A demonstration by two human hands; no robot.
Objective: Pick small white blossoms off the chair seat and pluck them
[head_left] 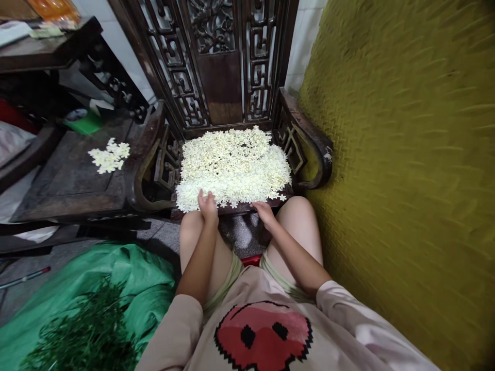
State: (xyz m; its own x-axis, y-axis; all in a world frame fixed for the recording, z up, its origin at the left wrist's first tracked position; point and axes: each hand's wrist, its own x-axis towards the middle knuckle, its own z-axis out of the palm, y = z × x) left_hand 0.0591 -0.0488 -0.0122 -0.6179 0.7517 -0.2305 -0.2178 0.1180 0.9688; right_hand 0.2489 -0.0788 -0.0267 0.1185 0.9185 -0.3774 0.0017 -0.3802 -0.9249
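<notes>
Viewing from the head camera, one finds a broad bed of small white flowers (232, 159) spread across a dark wooden chair seat (243, 209), reaching from near its back edge almost to its front edge, where a few single blooms lie loose. The left hand (209, 204) is at the front edge, left of the middle, its fingertips overlapping the border of the blooms in view; the fingers are bent upward and somewhat apart, and I cannot tell whether they grasp a flower. The right hand (263, 212) is at the front edge, toward the right corner, just beside the nearest blooms; its fingers point inward and lie close together, and whether anything is pinched between them cannot be told. Behind the seat's back edge stands a carved backrest (221, 85); a curved right armrest (309, 129) bounds the right edge. On the neighbouring seat (65, 180) to the left, a small flower cluster (110, 155) lies near the right edge, with a green roll (83, 121) toward the back edge. At lower left, dark green foliage (85, 330) lies on a green sheet (150, 268). A textured yellow surface (406, 154) fills the right side.
</notes>
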